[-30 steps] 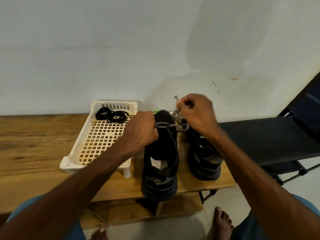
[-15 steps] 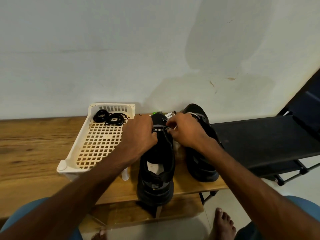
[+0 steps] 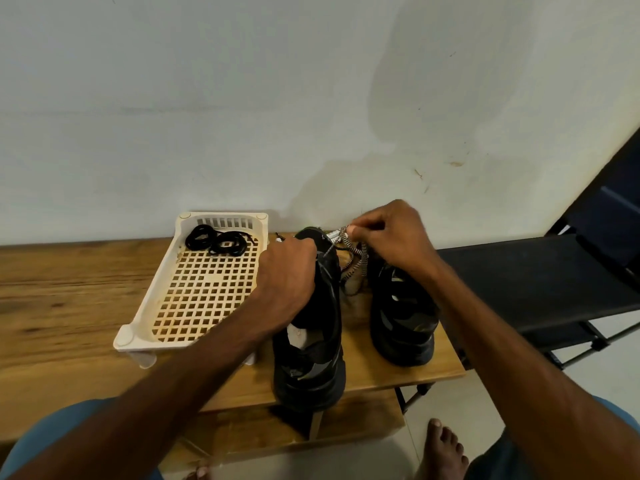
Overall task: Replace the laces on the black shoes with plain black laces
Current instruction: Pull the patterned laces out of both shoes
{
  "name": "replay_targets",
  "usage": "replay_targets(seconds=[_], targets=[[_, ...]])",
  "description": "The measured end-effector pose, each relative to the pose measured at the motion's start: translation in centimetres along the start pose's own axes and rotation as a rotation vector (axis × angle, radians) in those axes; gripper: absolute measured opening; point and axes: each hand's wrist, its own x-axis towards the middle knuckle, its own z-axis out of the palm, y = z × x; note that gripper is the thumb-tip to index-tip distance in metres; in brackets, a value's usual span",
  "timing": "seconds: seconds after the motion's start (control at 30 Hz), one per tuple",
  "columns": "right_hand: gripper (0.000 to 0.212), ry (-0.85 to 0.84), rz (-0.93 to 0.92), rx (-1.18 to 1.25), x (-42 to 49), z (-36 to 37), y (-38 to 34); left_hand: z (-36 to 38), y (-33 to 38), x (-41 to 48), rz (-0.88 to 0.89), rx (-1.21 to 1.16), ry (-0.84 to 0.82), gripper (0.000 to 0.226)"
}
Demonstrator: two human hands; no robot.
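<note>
1. Standing side by side on the worktop [image 3: 69,299]: left shoe [image 3: 311,327] and right shoe [image 3: 403,317], black, a speckled lace [image 3: 356,259] between them.
2. Left hand [image 3: 285,275] grips the left shoe; right hand [image 3: 394,237] fingers [image 3: 362,230] pinch the lace, seemingly its tip.
3. Right hand has risen from the eyelets.

Grained wood worktop [image 3: 69,289]; perforated cream plastic tray [image 3: 204,292]; matt black shoes [image 3: 311,358]; woven speckled lace [image 3: 356,261].
</note>
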Motion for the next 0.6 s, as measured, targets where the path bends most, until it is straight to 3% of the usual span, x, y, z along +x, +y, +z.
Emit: replay_targets(seconds=[0.13, 0.23, 0.3, 0.37, 0.5, 0.6], targets=[[0.010, 0.167, 0.149, 0.622, 0.1, -3.2, -0.6, 0.0, 0.1, 0.1, 0.037, 0.021, 0.000, 0.013], [0.013, 0.134, 0.254, 1.082, 0.1, -4.3, -0.4, 0.1, 0.4, 0.2, 0.059, 0.030, 0.007, 0.010], [0.010, 0.076, 0.289, 1.261, 0.0, -4.0, 0.0, 0.3, 0.5, 0.2, 0.068, 0.015, 0.014, 0.012], [0.012, 0.046, 0.275, 1.064, -0.1, -2.8, 0.3, 0.6, 0.4, 0.3, 0.065, -0.014, 0.015, 0.013], [0.025, -0.025, 0.012, -0.112, -0.2, -0.2, 1.1, 1.0, 0.1, 0.4, 0.054, -0.055, 0.019, 0.018], [0.055, -0.118, -0.122, -0.394, -0.5, 1.2, 0.4, 1.2, 0.0, 0.4, 0.045, -0.065, 0.027, 0.019]])
